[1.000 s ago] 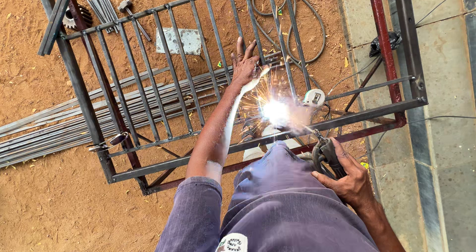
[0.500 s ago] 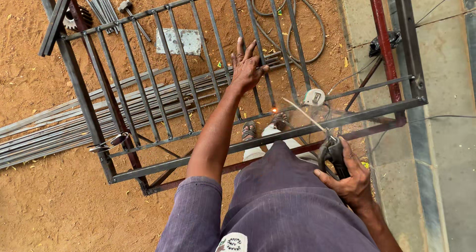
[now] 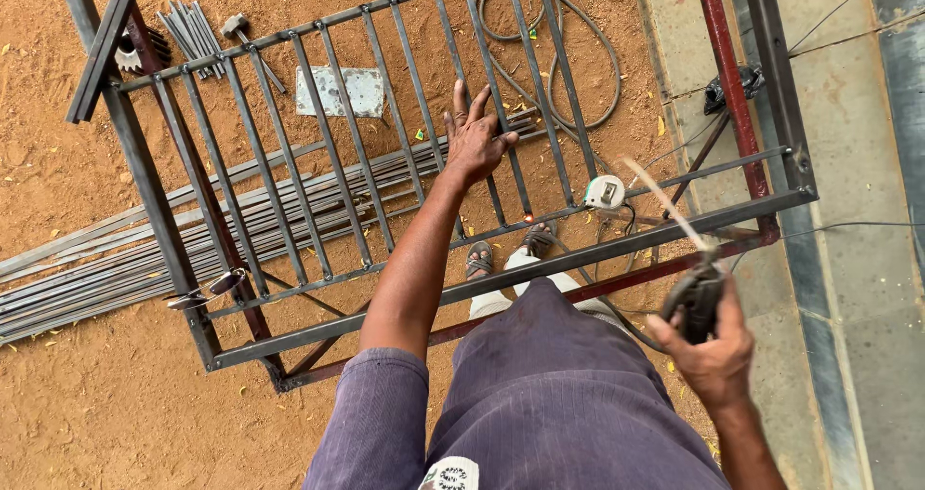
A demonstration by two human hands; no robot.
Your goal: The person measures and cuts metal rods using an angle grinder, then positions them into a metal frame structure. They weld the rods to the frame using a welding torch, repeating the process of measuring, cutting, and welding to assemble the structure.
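Left hand (image 3: 474, 139) splayed on grille (image 3: 328, 153); right hand (image 3: 715, 355) (raised) clasps electrode holder (image 3: 696, 302).

The person's left hand (image 3: 474, 143) lies flat with fingers spread on the upright bars of a grey metal grille (image 3: 328, 162), which rests on a welded frame over sandy ground. The right hand (image 3: 715, 355) is lifted clear of the frame, closed around a dark electrode holder (image 3: 696, 302) whose thin rod (image 3: 665, 206) points up and away, blurred. Between the hands, just beyond the frame's near rail, lies a small white tape measure (image 3: 604, 191). Beyond the left hand a coiled cable (image 3: 559, 66) lies on the sand; far to its left lie long steel rods (image 3: 116, 259).
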